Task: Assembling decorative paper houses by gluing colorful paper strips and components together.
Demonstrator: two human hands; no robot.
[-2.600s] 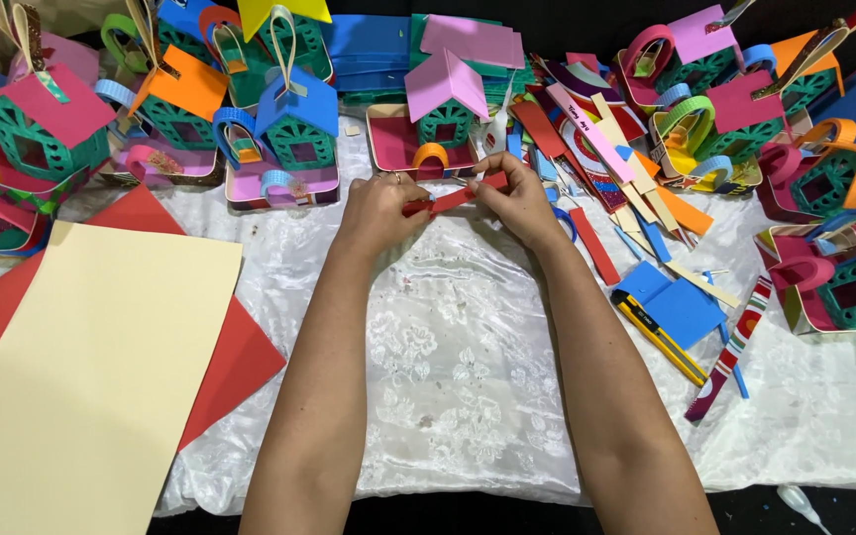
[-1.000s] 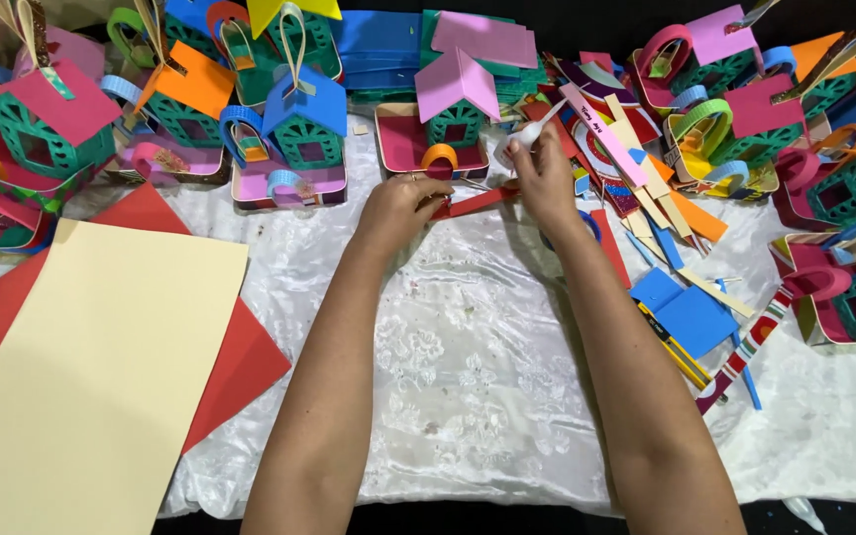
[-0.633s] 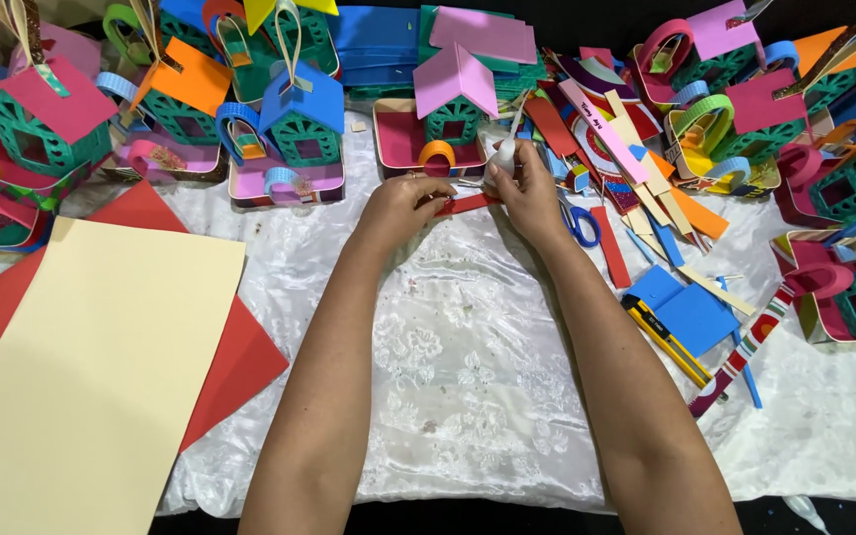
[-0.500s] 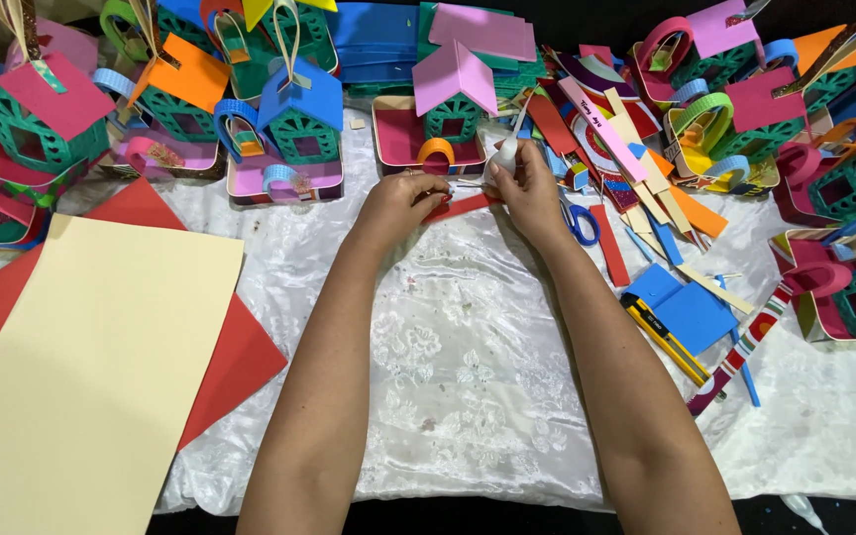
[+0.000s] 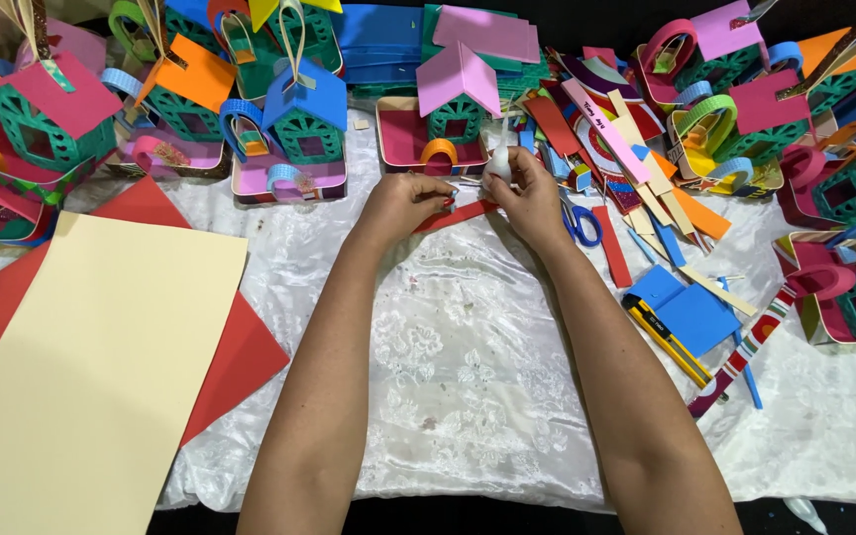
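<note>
My left hand [image 5: 400,205] pinches the left end of a narrow red foam strip [image 5: 456,216] that lies across the white lace cloth [image 5: 468,357]. My right hand [image 5: 527,198] grips a small white glue bottle [image 5: 498,159], tip up, just above the strip's right end. Both hands meet in front of a small foam house with a pink roof [image 5: 458,99] standing on a dark pink tray.
Many coloured foam houses [image 5: 299,119] line the back and both sides. A cream sheet [image 5: 81,367] lies on red sheets [image 5: 240,347] at the left. Blue-handled scissors [image 5: 579,220], a yellow utility knife [image 5: 668,340], blue foam pieces [image 5: 691,312] and loose strips sit to the right.
My right hand reached toward the strips at the back right, then came back to the red strip with the white glue bottle. My left hand stayed on the strip.
</note>
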